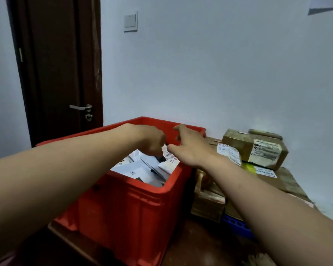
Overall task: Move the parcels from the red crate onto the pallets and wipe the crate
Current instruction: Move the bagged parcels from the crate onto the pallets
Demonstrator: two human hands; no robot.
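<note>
red crate [135,204] of parcels [135,169] sat on brown surface [196,246] | dark door [56,73] far left, pale wall [219,73] | left hand [152,141] curled among parcels, grip unclear | right hand [190,148] fingers spread wide

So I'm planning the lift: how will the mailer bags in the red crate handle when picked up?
The mailer bags look thin and creased, so probably floppy and light. Their smooth film may slip; the left hand seems to pinch one.

The red crate [135,208], a ribbed plastic box, stands upright and open. It holds a heap of white parcels [136,168] that lie flat and overlap, some with barcode labels facing up. Just beside its right wall, brown cardboard parcels [236,145] are stacked on a blue pallet [236,225].
</note>
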